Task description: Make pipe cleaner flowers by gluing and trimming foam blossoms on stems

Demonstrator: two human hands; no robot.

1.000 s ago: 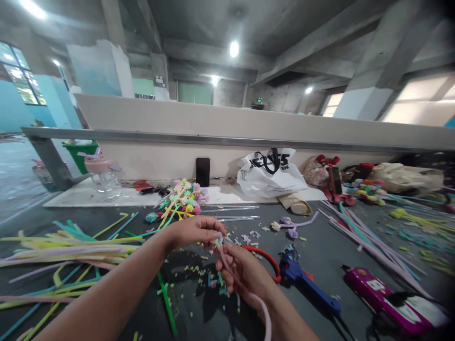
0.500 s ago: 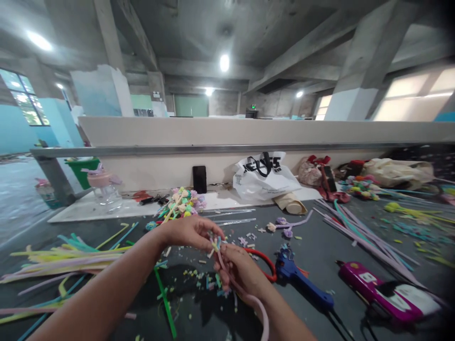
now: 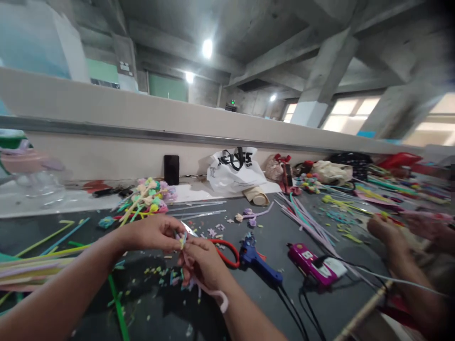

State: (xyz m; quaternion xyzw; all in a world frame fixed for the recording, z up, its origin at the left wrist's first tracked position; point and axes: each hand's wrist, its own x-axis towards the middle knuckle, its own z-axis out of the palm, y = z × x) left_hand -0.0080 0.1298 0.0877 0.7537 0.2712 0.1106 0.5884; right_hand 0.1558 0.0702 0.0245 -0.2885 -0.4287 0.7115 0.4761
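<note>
Pipe cleaner (image 3: 209, 290), a pale pink fuzzy one, sits at the lower middle of the frame, gripped in the right hand (image 3: 199, 263), whose fingers are curled closed around it so that its loose end curls out below the palm. The left hand (image 3: 153, 232) reaches in from the lower left and pinches shut on the small yellow and blue tip (image 3: 182, 240) at the top of the same piece, the fingertips of both hands touching there. Just right of the hands lie red-handled scissors (image 3: 225, 251), then a blue glue gun (image 3: 256, 259) and a magenta glue gun (image 3: 313, 265), both trailing dark cords toward the bottom edge. All of this rests on a dark grey table (image 3: 156, 308) strewn with small coloured scraps. At the left edge lies a pile of long pipe cleaners (image 3: 31, 270) in yellow, pink and green. Above the hands is a heap of finished fuzzy flowers (image 3: 149, 196). Farther back, against the low wall, a black phone (image 3: 171, 169) stands upright, and beside it a white plastic bag (image 3: 234, 170) with black handles sits slumped; its contents cannot be seen. In the upper left a clear jar with a pink lid (image 3: 30, 173) is blurred, so what is in it cannot be told. At the right edge another person's hands (image 3: 386, 229) work over more coloured stems.
</note>
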